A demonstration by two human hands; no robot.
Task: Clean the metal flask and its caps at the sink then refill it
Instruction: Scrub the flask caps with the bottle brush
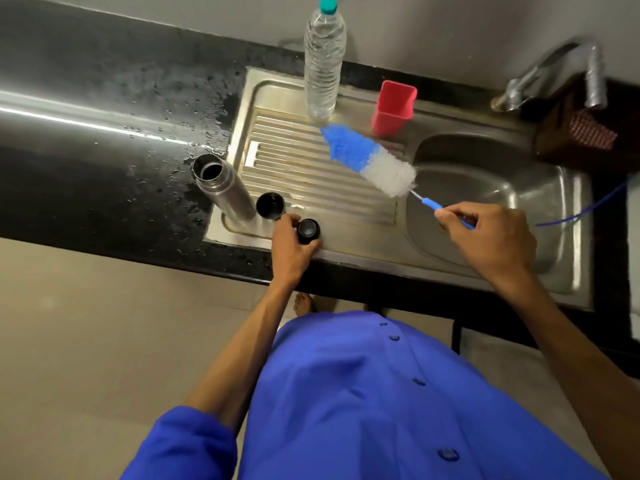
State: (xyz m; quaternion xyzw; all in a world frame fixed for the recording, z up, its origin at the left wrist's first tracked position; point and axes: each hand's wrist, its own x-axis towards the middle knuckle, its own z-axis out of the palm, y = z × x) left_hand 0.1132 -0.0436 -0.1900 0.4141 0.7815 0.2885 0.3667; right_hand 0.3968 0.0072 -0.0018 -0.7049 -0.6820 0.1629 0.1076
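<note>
Sink (346,252) set in wet black tabletop (104,140). Metal flask (225,188) stood uncapped at drainboard's left edge; cup cap (270,206) beside it. Right grip (485,237) clamped on bottle brush (370,159) handle. Left grip (291,244) curled round stopper cap (308,230).

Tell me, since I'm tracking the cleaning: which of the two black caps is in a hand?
The smaller black cap, nearest the counter's front edge, is gripped by the left hand. The cup-shaped cap stands untouched beside the open metal flask.
</note>
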